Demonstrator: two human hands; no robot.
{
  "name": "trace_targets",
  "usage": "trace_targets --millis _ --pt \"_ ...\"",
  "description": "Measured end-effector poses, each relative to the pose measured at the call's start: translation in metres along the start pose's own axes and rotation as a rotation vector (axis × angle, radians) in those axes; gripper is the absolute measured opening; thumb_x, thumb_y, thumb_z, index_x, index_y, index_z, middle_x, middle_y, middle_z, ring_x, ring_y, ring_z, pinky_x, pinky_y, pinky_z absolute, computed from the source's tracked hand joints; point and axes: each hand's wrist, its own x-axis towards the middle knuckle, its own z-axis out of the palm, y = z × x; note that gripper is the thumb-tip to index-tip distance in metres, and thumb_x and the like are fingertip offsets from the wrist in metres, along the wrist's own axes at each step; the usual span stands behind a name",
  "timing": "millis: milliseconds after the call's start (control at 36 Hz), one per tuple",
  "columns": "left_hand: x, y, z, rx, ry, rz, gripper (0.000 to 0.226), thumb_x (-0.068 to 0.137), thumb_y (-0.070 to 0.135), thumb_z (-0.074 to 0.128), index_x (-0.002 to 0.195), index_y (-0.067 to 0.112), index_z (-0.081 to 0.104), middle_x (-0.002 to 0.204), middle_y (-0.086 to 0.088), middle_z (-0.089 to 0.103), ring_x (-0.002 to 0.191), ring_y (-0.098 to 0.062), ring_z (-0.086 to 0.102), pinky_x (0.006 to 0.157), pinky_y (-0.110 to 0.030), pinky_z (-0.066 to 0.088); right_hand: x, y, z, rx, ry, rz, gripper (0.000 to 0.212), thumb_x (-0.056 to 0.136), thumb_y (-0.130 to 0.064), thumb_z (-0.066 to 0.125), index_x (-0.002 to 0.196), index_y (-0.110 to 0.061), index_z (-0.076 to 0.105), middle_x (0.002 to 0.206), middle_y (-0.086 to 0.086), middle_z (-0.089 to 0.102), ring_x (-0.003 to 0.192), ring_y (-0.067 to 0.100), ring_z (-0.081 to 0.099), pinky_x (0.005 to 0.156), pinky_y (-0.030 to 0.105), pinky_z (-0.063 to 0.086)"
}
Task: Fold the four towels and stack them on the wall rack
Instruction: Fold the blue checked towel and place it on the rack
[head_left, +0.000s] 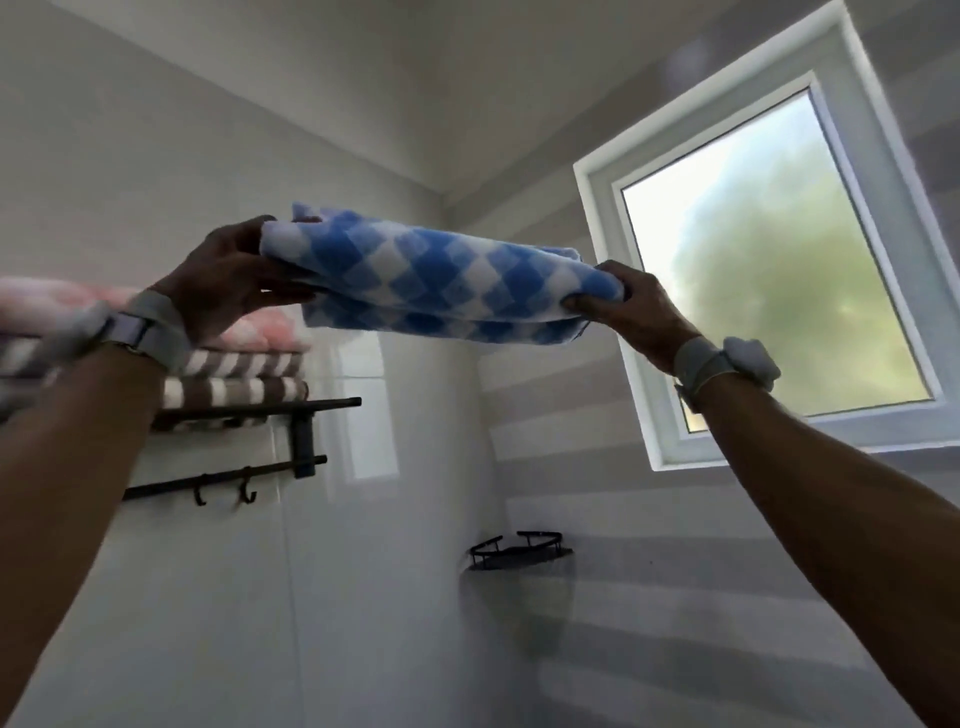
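**Last towel heads for the rack**

Fingers clamp both short ends of a folded blue-and-white checked towel (441, 280), held level at the centre of the frame. The left hand (228, 275) wraps its end with the thumb over the top and fingers curled beneath; the right hand (628, 306) pinches the opposite end, its fingertips (576, 302) pressed into the bunched fold. Gripping both ends this way appears meant to keep the layers from sliding apart while the bundle is carried high. Each wrist wears a grey strap, and both arms reach up from the lower corners of the frame.

The towel hangs in open air, not yet on the shelf, just to the right of the stack and slightly above it. At the left edge of the frame, a pink towel (260, 330) lies on top of two brown-and-white striped towels (239, 379), all resting on the black wall rack (311, 402), whose lower bar carries two hooks (223, 491). With three already stacked, this looks like the fourth and final one; what remains seems to be a move leftward and a set-down on the pink towel.

A frosted window (779, 260) brightens the upper right of the frame. A small black corner shelf (519, 551) sits lower down, where the two walls meet.
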Motion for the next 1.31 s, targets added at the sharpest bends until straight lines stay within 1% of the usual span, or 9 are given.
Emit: trace_targets --millis 139,222,333,417,583,778,944,1083,1306 --pt "-0.002 0.033 -0.064 0.039 -0.028 0.064 0.014 0.082 0.003 0.070 0.088 0.012 0.061 0.095 -0.012 0.069 0.095 -0.023 0.071 0.095 -0.038 0.054 0.041 -0.018 0.069 0.190 0.030 -0.035 0.047 0.075 -0.060 0.077 0.086 -0.015 0.068 0.075 -0.006 0.064 0.070 0.009 0.056 0.068 0.032 0.050" --pt "-0.009 0.049 -0.106 0.119 -0.028 0.043 0.061 0.046 0.033 0.096 0.081 0.010 0.052 0.090 -0.008 0.070 0.094 -0.021 0.071 0.088 -0.029 0.057 0.068 -0.031 0.117 0.287 0.045 -0.044 0.057 0.073 -0.068 0.073 0.081 -0.012 0.068 0.071 -0.006 0.060 0.069 0.009 0.054 0.069 0.035 0.049" --pt "-0.015 0.060 -0.149 0.226 0.060 0.046 0.031 0.071 0.013 0.082 0.079 0.009 0.052 0.083 -0.003 0.071 0.088 -0.015 0.071 0.093 -0.034 0.054 0.104 -0.048 0.176 0.396 0.037 -0.035 0.072 0.073 -0.078 0.063 0.077 -0.006 0.063 0.074 0.000 0.053 0.073 0.015 0.050 0.071 0.036 0.044" --pt "-0.026 0.071 -0.179 0.343 0.107 0.088 0.053 0.045 0.038 0.096 0.075 0.016 0.058 0.092 -0.009 0.066 0.091 -0.016 0.069 0.089 -0.029 0.056 0.123 -0.065 0.217 0.496 0.044 -0.041 0.080 0.073 -0.069 0.065 0.088 0.010 0.061 0.079 0.008 0.054 0.074 0.020 0.050 0.072 0.036 0.044" --pt "-0.036 0.071 -0.221 0.625 0.234 0.140 0.039 0.084 -0.009 0.064 0.072 0.028 0.067 0.080 0.011 0.070 0.087 -0.013 0.062 0.082 -0.019 0.056 0.145 -0.083 0.291 0.592 0.072 -0.008 0.031 0.072 -0.047 0.064 0.055 -0.021 0.065 0.060 -0.005 0.056 0.070 0.019 0.051 0.069 0.037 0.043" --pt "-0.040 0.043 -0.257 0.697 0.291 0.041 0.029 0.078 -0.010 0.070 0.081 0.019 0.066 0.086 0.004 0.070 0.090 -0.016 0.060 0.084 -0.025 0.054 0.154 -0.083 0.345 0.483 0.002 -0.057 0.026 0.083 -0.027 0.049 0.061 -0.025 0.064 0.075 0.004 0.059 0.081 0.022 0.054 0.079 0.038 0.048" --pt "-0.040 0.017 -0.268 0.805 0.312 -0.167 0.016 0.081 -0.012 0.067 0.089 -0.001 0.059 0.088 -0.015 0.062 0.084 -0.020 0.060 0.068 -0.023 0.056 0.166 -0.058 0.384 0.499 -0.285 0.116 0.033 0.083 -0.007 0.074 0.114 0.003 0.068 0.108 0.022 0.068 0.103 0.035 0.063 0.090 0.039 0.045" --pt "-0.046 0.008 -0.282 0.994 0.263 -0.315 0.023 0.088 -0.002 0.064 0.110 -0.007 0.057 0.099 -0.025 0.063 0.091 -0.026 0.056 0.077 -0.034 0.053 0.168 -0.046 0.392 0.659 -0.363 0.304 0.033 0.090 -0.040 0.062 0.107 -0.012 0.066 0.098 0.016 0.065 0.084 0.030 0.063 0.075 0.038 0.054" --pt "-0.016 0.038 -0.277 1.408 0.105 -0.423 0.051 0.068 0.041 0.087 0.110 0.032 0.060 0.102 0.003 0.071 0.091 -0.018 0.069 0.075 -0.044 0.060 0.197 -0.019 0.383 0.804 -0.576 0.253 0.096 0.071 -0.087 0.053 0.132 -0.013 0.061 0.126 0.012 0.065 0.098 0.032 0.073 0.085 0.041 0.059"
